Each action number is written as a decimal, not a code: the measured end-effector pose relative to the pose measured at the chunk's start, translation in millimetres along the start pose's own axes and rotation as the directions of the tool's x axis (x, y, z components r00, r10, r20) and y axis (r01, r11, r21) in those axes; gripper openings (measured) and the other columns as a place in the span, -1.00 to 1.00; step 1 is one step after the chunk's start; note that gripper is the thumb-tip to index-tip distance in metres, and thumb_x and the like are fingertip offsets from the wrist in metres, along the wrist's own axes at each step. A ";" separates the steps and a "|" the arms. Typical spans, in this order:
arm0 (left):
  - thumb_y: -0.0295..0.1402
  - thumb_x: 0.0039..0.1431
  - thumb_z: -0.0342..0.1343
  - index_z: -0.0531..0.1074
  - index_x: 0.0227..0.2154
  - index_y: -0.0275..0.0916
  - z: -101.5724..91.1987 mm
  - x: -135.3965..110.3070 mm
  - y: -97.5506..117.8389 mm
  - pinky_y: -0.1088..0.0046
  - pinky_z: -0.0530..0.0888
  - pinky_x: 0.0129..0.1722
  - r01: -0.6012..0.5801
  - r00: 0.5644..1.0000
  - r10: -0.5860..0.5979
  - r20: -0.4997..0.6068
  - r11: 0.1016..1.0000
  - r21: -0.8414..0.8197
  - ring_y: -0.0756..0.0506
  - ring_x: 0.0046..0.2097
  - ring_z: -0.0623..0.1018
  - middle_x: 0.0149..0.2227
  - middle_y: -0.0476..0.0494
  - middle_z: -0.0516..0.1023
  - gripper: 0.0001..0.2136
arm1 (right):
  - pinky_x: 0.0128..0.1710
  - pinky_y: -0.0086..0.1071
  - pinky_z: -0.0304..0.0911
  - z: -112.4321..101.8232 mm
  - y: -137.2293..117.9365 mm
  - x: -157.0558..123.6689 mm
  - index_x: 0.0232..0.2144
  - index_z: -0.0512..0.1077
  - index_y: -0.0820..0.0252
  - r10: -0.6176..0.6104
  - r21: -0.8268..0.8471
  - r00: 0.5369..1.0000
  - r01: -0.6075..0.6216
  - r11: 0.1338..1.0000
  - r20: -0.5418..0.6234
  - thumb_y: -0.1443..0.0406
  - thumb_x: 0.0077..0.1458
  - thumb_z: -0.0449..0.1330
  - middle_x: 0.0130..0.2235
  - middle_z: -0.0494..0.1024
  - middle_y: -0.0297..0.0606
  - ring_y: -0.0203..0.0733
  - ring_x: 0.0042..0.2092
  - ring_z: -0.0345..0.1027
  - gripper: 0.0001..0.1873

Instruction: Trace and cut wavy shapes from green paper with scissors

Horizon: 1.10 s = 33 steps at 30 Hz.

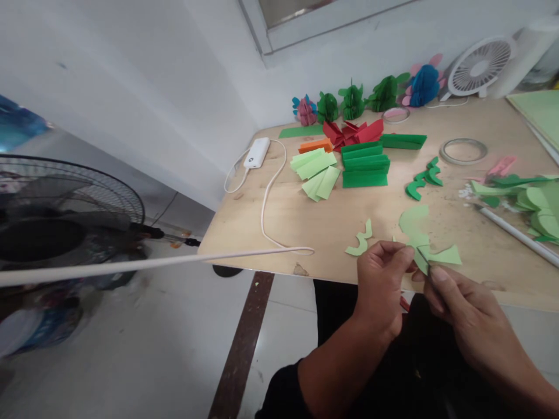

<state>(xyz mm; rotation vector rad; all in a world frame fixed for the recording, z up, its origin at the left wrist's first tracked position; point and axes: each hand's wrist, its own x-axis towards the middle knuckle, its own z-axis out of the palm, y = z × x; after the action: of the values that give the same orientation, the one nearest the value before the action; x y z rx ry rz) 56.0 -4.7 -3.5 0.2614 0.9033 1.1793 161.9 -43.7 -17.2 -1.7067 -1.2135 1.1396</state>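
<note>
My left hand (381, 278) is closed, its fingertips pinching a light green paper piece (420, 235) at the table's front edge. My right hand (454, 299) is closed around a thin dark tool (425, 263), probably scissors, whose tip meets the same paper. A small light green paper scrap (360, 240) lies on the wooden table (279, 215) just left of my hands. Both hands hover above my lap, close together.
Stacks of folded light green paper (315, 170), dark green paper (365, 164) and red paper (353, 132) lie mid-table. Finished paper ornaments (351, 102) line the wall. A power bank (257, 152) with a white cable, tape rings (463, 151), a small white fan (478, 67), and a floor fan (65, 215) at left.
</note>
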 end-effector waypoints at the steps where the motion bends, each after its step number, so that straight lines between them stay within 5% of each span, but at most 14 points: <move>1: -0.31 -0.18 0.36 0.36 -0.57 -0.27 0.5 -0.7 0.1 0.49 0.29 -0.43 0.000 1.000 0.000 0.006 1.000 -0.010 0.07 -0.54 0.33 -0.62 0.06 0.34 -0.74 | -0.65 -0.40 -0.02 0.2 0.1 -0.1 -0.73 0.15 0.09 0.002 -0.001 1.000 -0.002 1.000 -0.001 -0.19 0.11 0.01 -0.67 0.10 -0.43 -0.35 -0.62 -0.04 -0.39; 24: -0.29 -0.17 0.35 0.35 -0.53 -0.26 -1.3 -7.9 -7.5 0.51 0.27 -0.46 0.013 0.998 -0.014 -0.057 1.000 -0.016 0.05 -0.50 0.35 -0.57 0.02 0.38 -0.73 | -0.66 -0.42 -0.02 -1.7 7.0 -6.0 -0.65 0.25 0.10 0.023 0.017 1.000 -0.023 1.000 -0.008 -0.13 0.11 0.08 -0.64 0.12 -0.44 -0.34 -0.59 -0.03 -0.48; 28: -0.32 -0.16 0.34 0.39 -0.54 -0.29 -3.6 -6.5 -5.9 0.48 0.34 -0.28 -0.044 0.994 0.043 -0.096 0.999 -0.001 0.05 -0.43 0.38 -0.54 0.01 0.40 -0.77 | -0.64 -0.41 0.00 -6.4 14.5 -9.1 -0.68 0.21 0.09 0.081 0.082 0.997 -0.080 0.993 -0.005 -0.14 0.09 0.10 -0.63 0.12 -0.43 -0.33 -0.59 -0.02 -0.46; 33: -0.30 -0.19 0.38 0.40 -0.56 -0.28 -3.6 -6.9 -7.2 0.49 0.35 -0.31 0.012 0.996 -0.011 -0.085 1.000 0.018 0.04 -0.43 0.39 -0.54 0.01 0.42 -0.74 | -0.62 -0.40 -0.06 -11.5 14.4 -6.1 -0.64 0.22 0.09 0.070 0.210 0.994 -0.051 0.976 -0.088 -0.10 0.08 0.14 -0.61 0.09 -0.45 -0.34 -0.55 -0.08 -0.50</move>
<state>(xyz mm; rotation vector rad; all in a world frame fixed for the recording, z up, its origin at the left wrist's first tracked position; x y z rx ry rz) 57.7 -14.6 -6.9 0.2221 0.9897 1.1789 176.1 -54.3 -25.0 -1.6288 -0.9553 1.1647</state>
